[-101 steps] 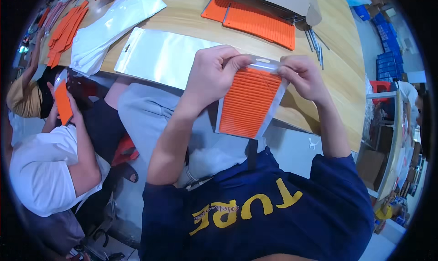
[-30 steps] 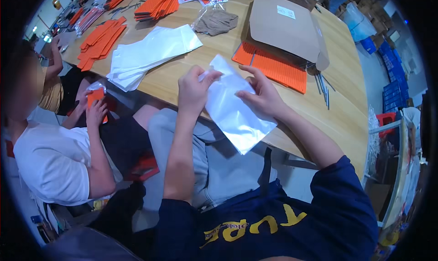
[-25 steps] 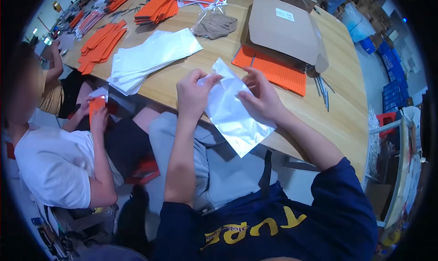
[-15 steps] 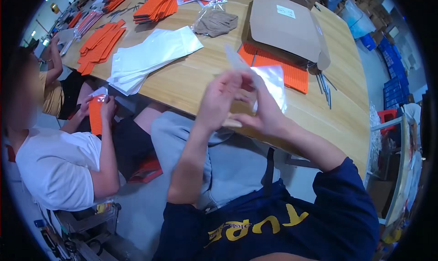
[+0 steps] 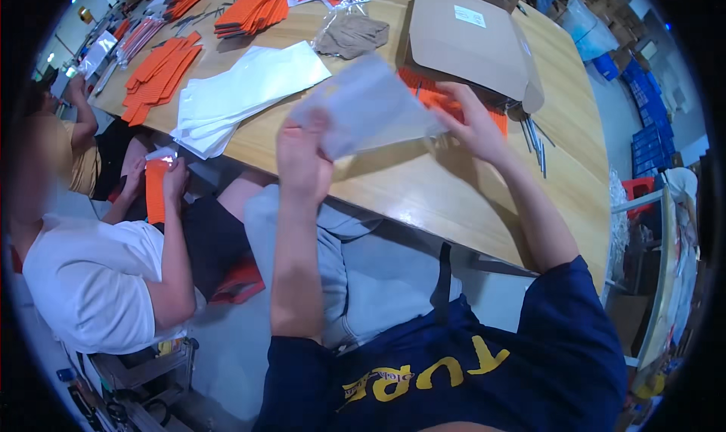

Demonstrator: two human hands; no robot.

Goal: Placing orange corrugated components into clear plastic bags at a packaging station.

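Observation:
My left hand (image 5: 304, 156) is closed on one end of a translucent plastic bag (image 5: 370, 111), which lies tilted above the table's near edge and is blurred by motion. My right hand (image 5: 475, 126) is at the bag's other end, its fingers apart over the orange ribbed sheets (image 5: 495, 120) by the cardboard box. Whether the right thumb touches the bag, I cannot tell. To the left of the bag a fanned stack of white bags (image 5: 249, 92) rests on the table. Behind it lies a brown cloth (image 5: 355, 37) in clear plastic.
An open cardboard box (image 5: 469, 50) stands beyond my right hand, with several thin metal rods (image 5: 538, 145) beside it. Orange strips (image 5: 160, 77) and an orange stack (image 5: 253, 12) lie on the wooden table (image 5: 560, 205). At my left a co-worker holds an orange strip (image 5: 155, 190).
My hands, together before, have moved apart. The left has gone left with the bag, now spread out wide; the right has moved right and away from me over the orange sheets.

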